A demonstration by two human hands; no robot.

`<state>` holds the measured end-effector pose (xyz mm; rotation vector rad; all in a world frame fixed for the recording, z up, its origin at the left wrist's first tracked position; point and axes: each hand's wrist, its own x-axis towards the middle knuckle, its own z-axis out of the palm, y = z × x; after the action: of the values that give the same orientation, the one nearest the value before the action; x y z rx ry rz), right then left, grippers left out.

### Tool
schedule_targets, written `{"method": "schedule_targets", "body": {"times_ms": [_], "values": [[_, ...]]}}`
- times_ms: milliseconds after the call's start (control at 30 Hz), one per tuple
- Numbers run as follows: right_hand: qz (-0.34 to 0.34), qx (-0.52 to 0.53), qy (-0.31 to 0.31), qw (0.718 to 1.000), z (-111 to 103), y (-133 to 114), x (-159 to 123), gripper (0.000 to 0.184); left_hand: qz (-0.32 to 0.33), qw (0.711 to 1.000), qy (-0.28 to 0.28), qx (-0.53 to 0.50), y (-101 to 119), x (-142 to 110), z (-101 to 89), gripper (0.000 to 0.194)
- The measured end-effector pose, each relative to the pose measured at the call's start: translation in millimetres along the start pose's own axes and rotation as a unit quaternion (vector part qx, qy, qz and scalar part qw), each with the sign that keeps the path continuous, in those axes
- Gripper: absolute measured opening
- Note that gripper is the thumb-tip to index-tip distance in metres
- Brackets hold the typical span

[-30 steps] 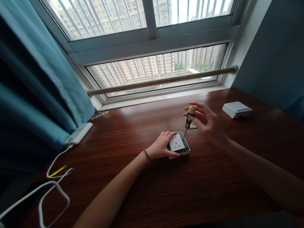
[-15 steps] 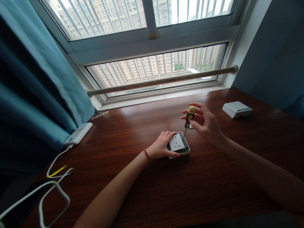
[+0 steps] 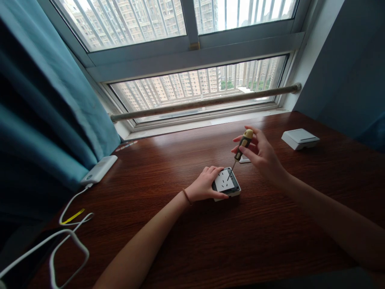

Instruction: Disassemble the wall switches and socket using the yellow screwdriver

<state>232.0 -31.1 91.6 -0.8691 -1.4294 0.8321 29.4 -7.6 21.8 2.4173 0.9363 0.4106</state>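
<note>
On the dark wooden table lies a wall socket (image 3: 223,182), a white slotted face in a grey frame on a white box. My left hand (image 3: 208,184) grips it from the left, thumb along the near side and fingers over the far edge. Above it, my right hand (image 3: 261,154) holds a screwdriver (image 3: 244,143) with a yellow and black handle between thumb and fingers. The thin shaft tilts down to the left, its tip over the white face; whether it touches I cannot tell. Partly hidden behind the right hand is a flat white piece (image 3: 245,159).
A white switch box (image 3: 300,139) sits at the right back. On the left are a white power bank (image 3: 100,169) with a looped white cable (image 3: 86,253) and a yellow strip (image 3: 73,216). Behind the table (image 3: 186,237) run a metal rail (image 3: 204,103) and a window; a blue curtain (image 3: 69,96) hangs left.
The screwdriver's tip has shifted left from the grey frame to over the white face, and its handle now leans further right. My left hand and the socket have stayed put.
</note>
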Motion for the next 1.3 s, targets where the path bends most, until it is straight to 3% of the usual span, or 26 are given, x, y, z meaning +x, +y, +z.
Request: {"method": "schedule_targets", "body": {"times_ms": [67, 133, 200, 267, 333, 400, 900, 1133, 1200, 1300], "values": [[0.02, 0.007, 0.034, 0.999, -2.8, 0.4, 1.8, 0.039, 0.003, 1.0, -0.001, 0.002, -0.1, 0.0, -0.2, 0.089], [0.087, -0.018, 0.016, 0.996, -7.7, 7.3, 4.9, 0.029, 0.006, 1.0, -0.002, 0.006, -0.6, 0.0, 0.0, 0.089], [0.184, -0.074, -0.097, 0.975, -13.4, 20.2, 8.4, 0.025, 0.008, 1.0, -0.002, 0.009, -1.4, 0.0, 0.4, 0.089], [0.239, -0.144, -0.253, 0.926, -18.0, 35.7, 11.5, 0.025, 0.008, 1.0, -0.004, 0.012, -2.3, 0.0, 1.0, 0.089], [0.227, -0.191, -0.351, 0.888, -19.9, 49.8, 13.3, 0.023, 0.009, 1.0, -0.004, 0.014, -2.9, 0.0, 1.4, 0.089], [0.203, -0.204, -0.382, 0.878, -19.1, 59.6, 13.6, 0.022, 0.011, 1.0, -0.004, 0.018, -3.3, -0.1, 1.6, 0.089], [0.052, -0.243, -0.391, 0.886, -14.0, 63.5, 8.0, 0.012, 0.012, 0.999, -0.002, 0.031, -3.1, 0.2, 1.3, 0.088], [-0.002, -0.242, -0.354, 0.903, -15.7, 54.1, 11.3, 0.016, 0.013, 0.999, -0.005, 0.029, -4.4, 0.7, 2.5, 0.089], [0.004, -0.232, -0.329, 0.915, -14.9, 50.0, 11.8, 0.016, 0.011, 0.999, 0.01, 0.032, -3.1, 0.6, 2.1, 0.093], [0.039, -0.193, -0.288, 0.937, -9.8, 40.9, 8.9, 0.017, 0.01, 0.996, 0.085, 0.026, 5.0, -0.1, -1.3, 0.089]]}}
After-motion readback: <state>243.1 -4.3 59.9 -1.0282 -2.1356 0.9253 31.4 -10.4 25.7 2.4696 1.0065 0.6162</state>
